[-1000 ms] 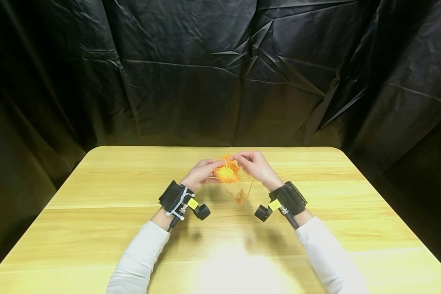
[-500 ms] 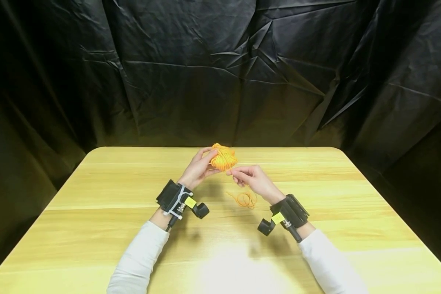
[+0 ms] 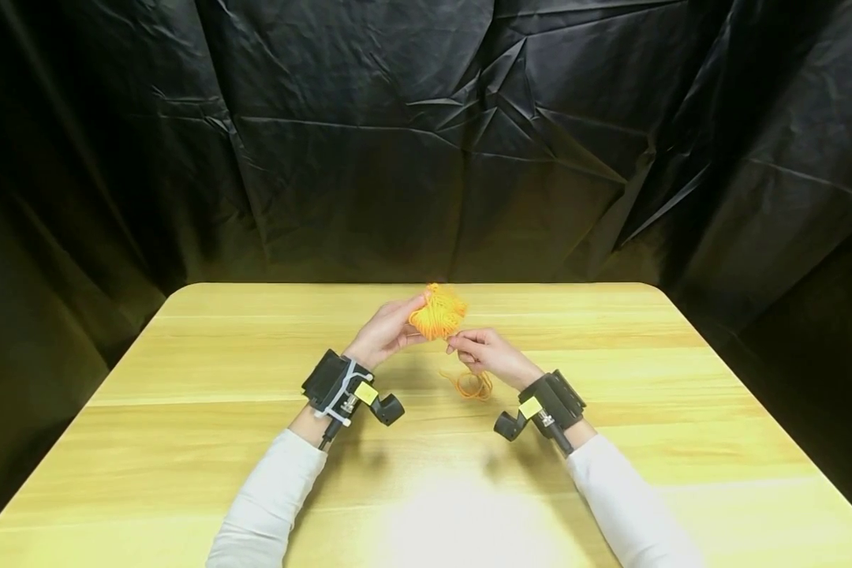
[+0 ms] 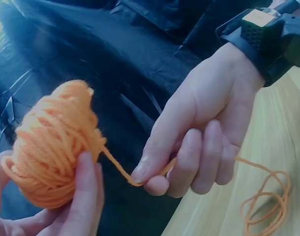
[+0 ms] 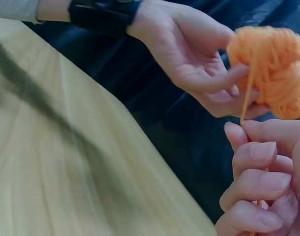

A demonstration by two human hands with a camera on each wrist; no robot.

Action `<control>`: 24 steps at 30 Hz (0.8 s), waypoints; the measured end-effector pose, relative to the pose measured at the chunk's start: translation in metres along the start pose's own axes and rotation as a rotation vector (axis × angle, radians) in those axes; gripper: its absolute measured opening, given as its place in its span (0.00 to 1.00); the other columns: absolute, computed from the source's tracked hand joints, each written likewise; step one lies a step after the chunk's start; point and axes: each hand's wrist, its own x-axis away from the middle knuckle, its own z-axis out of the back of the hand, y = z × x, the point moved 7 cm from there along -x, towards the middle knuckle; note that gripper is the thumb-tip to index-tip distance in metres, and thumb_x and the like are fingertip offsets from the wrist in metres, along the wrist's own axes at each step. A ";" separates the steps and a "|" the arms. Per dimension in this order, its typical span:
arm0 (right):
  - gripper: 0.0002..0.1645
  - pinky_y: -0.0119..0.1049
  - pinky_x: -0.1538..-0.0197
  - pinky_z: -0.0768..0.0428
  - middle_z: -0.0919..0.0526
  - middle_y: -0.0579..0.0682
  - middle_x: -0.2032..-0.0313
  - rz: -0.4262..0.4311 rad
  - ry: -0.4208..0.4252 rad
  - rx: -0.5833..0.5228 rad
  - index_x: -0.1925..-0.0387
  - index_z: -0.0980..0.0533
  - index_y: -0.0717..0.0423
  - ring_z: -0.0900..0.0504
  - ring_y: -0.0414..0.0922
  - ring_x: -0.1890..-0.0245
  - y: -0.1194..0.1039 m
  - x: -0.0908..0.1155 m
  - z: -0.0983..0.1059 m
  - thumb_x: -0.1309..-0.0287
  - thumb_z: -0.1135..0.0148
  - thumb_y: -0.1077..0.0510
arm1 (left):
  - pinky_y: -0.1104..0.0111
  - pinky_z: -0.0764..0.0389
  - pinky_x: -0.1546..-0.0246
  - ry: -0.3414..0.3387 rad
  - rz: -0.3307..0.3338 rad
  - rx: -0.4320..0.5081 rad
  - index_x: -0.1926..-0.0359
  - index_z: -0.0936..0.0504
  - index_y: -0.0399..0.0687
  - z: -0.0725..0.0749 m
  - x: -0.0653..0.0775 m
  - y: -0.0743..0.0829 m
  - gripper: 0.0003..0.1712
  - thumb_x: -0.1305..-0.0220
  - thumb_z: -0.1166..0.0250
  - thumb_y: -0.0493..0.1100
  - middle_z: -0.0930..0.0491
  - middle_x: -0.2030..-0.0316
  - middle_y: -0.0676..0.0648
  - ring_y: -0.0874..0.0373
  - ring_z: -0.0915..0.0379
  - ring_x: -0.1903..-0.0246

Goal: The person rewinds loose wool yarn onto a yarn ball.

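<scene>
An orange ball of yarn (image 3: 439,312) is held up over the far part of the table by my left hand (image 3: 388,331). In the left wrist view its thumb and fingers curl round the lower side of the yarn ball (image 4: 54,147). My right hand (image 3: 493,355) is just right of the ball and below it. Its thumb and forefinger pinch the strand (image 4: 118,164) that runs off the ball, as the right wrist view also shows with the taut strand (image 5: 248,96). The strand passes through the curled fingers and trails to a loose loop (image 3: 474,385).
The light wood table (image 3: 220,379) spans the front, with a bright glare near its front edge. Behind it hangs a creased black sheet (image 3: 355,197). Each wrist wears a black band with a camera on a short arm, such as the right wrist camera (image 3: 509,426).
My right hand went from the top of the yarn ball down to its lower right side, drawing the strand. The ball rose with my left hand, turned, then came down slightly.
</scene>
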 end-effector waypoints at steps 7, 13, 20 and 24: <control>0.14 0.24 0.80 0.42 0.38 0.42 0.85 -0.037 -0.050 -0.185 0.80 0.37 0.55 0.41 0.33 0.86 -0.001 -0.006 0.006 0.43 0.65 0.68 | 0.68 0.23 0.66 -0.105 0.097 -0.160 0.45 0.33 0.29 -0.008 0.002 -0.011 0.25 0.35 0.51 0.46 0.21 0.73 0.52 0.62 0.24 0.72; 0.19 0.21 0.82 0.42 0.36 0.40 0.86 -0.083 -0.038 -0.320 0.80 0.29 0.53 0.42 0.32 0.88 -0.003 -0.007 0.010 0.36 0.62 0.61 | 0.63 0.22 0.62 -0.203 0.105 -0.218 0.47 0.31 0.29 -0.012 0.004 -0.014 0.24 0.35 0.50 0.45 0.21 0.70 0.51 0.60 0.24 0.70; 0.17 0.22 0.82 0.43 0.40 0.41 0.87 -0.102 0.064 -0.235 0.81 0.30 0.53 0.44 0.33 0.88 -0.011 -0.009 0.018 0.37 0.53 0.54 | 0.60 0.21 0.63 -0.264 0.137 -0.258 0.50 0.30 0.27 -0.014 0.006 -0.021 0.22 0.36 0.49 0.43 0.21 0.72 0.51 0.60 0.24 0.73; 0.15 0.25 0.80 0.45 0.41 0.43 0.86 -0.051 0.145 -0.058 0.71 0.27 0.59 0.45 0.35 0.88 -0.024 -0.006 0.022 0.39 0.50 0.51 | 0.58 0.21 0.63 -0.245 0.145 -0.288 0.51 0.29 0.28 -0.013 0.006 -0.023 0.21 0.37 0.48 0.43 0.21 0.73 0.50 0.60 0.23 0.73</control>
